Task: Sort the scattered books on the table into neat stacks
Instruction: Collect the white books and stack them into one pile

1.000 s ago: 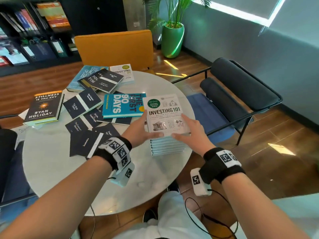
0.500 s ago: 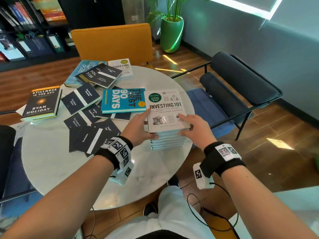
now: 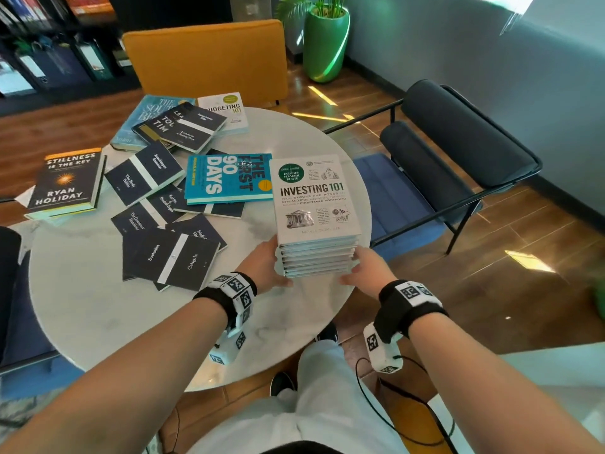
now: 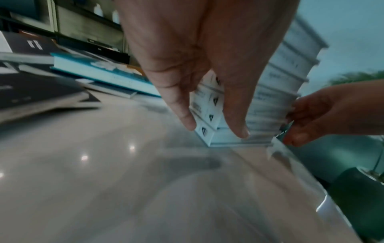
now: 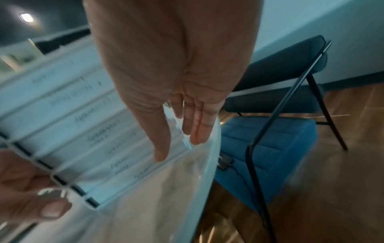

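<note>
- Head view: the stack (image 3: 316, 257) of white books, "Investing 101" on top, sits on the right edge of the round surface (image 3: 98, 306), square and upright. The left hand (image 3: 265, 267) presses flat on its left side, the right hand (image 3: 366, 273) on its right side; both grips are released, fingers straight against the books. The blue book (image 3: 229, 178) lies just left of the stack, touching or nearly so. Dark paperbacks (image 3: 170, 257) are scattered farther left, overlapping. The Holiday book (image 3: 65, 181) lies at the far left, well apart.
- Left wrist view: the left hand (image 4: 197, 57) points down, fingers (image 4: 182, 113) straight along the stack (image 4: 270, 98) at its near corner. The right hand (image 4: 324, 111) is at the far side. The blue book (image 4: 99, 72) is behind. Blurred picture.
- Right wrist view: the right hand (image 5: 176, 65) hangs with straight fingers (image 5: 199, 128) beside the stack (image 5: 72, 123), 7 spines or so showing. The left hand (image 5: 27, 185) is at the lower left corner, thumb against the stack.
</note>
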A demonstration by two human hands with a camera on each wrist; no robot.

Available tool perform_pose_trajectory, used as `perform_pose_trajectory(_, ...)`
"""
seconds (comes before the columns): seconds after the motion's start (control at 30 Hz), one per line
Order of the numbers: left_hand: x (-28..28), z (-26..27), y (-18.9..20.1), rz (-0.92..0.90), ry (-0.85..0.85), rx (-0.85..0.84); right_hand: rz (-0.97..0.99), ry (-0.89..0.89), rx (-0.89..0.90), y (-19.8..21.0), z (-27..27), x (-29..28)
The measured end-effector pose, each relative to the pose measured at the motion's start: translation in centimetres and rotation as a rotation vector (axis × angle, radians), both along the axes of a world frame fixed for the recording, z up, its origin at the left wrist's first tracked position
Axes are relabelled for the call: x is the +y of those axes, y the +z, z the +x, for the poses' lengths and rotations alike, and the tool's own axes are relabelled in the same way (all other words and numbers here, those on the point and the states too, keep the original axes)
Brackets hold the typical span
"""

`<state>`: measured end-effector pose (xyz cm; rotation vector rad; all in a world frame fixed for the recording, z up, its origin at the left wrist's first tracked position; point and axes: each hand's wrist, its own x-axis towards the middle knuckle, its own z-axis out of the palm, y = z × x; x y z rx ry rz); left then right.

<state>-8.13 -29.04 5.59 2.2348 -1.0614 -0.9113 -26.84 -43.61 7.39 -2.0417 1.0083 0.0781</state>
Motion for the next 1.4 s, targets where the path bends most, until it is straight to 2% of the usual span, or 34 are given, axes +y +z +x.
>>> perform_pose_trajectory(0.2, -1.1, 0.3, -1.9, -0.025, 0.076, -0.007, -0.129, -0.076, 0.082, -4.0, 1.6, -0.5)
perform_pose_trajectory(0.5, -1.6, 1.6, -3.9, -0.028, 0.088, 0.058, -0.143, -0.098, -0.020, -5.9, 1.5, -1.6)
perform_pose_trajectory(0.63, -3.6, 1.6, -1.6, -0.039, 0.088, 0.044, -0.141, -0.120, -0.019, -5.8, 2.3, -3.3)
perform_pose_trajectory(0.77, -6.2, 2.5, -1.0, -0.017, 0.077, 0.028, -0.142, -0.127, -0.003, -5.5, 3.3, -5.9)
perform_pose_trajectory(0.97, -10.7, 5.4, -3.6, 0.000, 0.076, 0.006, -0.161, -0.115, 0.013, -4.1, 6.0, -10.4)
perform_pose_trajectory(1.1, -13.3, 5.8, 0.1, 0.017, 0.110, -0.065, -0.147, -0.109, 0.007, -4.0, 8.0, -13.6)
perform_pose_trajectory(1.4, -18.3, 8.1, 0.5, 0.100, 0.195, -0.149, -0.160, -0.029, 0.012, -3.3, 12.6, -19.3)
